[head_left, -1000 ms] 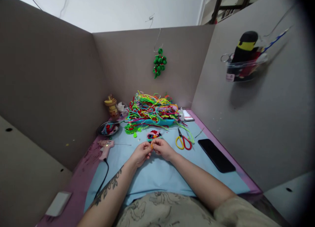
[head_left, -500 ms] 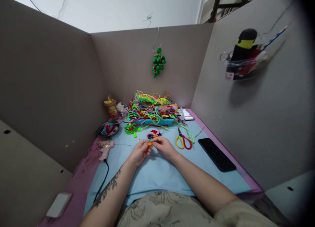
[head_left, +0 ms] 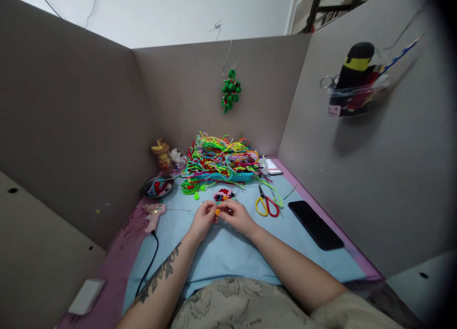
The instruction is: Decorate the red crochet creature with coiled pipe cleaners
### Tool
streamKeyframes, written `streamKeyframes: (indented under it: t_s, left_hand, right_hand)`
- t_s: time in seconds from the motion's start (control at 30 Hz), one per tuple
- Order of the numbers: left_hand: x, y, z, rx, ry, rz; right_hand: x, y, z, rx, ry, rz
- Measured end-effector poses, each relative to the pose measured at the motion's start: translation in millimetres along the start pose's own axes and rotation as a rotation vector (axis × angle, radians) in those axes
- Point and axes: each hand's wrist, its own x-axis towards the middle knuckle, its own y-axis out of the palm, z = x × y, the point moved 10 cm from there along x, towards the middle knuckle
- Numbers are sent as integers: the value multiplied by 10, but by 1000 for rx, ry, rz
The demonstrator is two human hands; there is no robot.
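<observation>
Between my fingertips is a small orange fuzzy piece [head_left: 217,212], perhaps bent pipe cleaner; its exact shape is too small to tell. My left hand [head_left: 204,218] pinches it from the left, fingers curled. From the right, my right hand [head_left: 235,216] closes thumb and fingers on the same piece. Just beyond my hands lies a red, pink and blue pipe-cleaner figure [head_left: 224,194] with an orange beak-like spot, partly hidden by my fingers. A green frog-like pipe-cleaner figure [head_left: 190,187] rests farther left on the light blue cloth [head_left: 228,257].
A blue tray [head_left: 235,177] heaped with colourful pipe cleaners [head_left: 221,155] stands at the back. Scissors [head_left: 266,205] and a black phone [head_left: 315,225] lie right. Left are a pink glue gun [head_left: 154,218], its cord, and a metal bowl [head_left: 145,190]. Grey panels [head_left: 200,81] enclose the desk.
My hands have drawn closer together around the orange piece, the left turning slightly so its fingers point more upward. Objects on the desk have stayed in place.
</observation>
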Motion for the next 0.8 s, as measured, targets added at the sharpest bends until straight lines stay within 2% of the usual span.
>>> streamKeyframes:
  t_s: [0.23,0.43,0.57,0.67,0.8]
  left_hand:
    - [4,-72,-94,169,122,-78]
    - [-54,-98,-202,259,208,-137]
    - [-31,-107,-202,262,194,-106]
    - [-19,-95,-199,247,172,-47]
    - [-29,-41,-225,260,186,38]
  right_hand:
    - [-29,32,49,-207,-116,-9]
    - [-35,82,30,-235,-94,-4]
    - [-17,17,34,-276,-87,-60]
    - [16,-55,-79,-174,12,-97]
    - [17,80,-381,197,264,22]
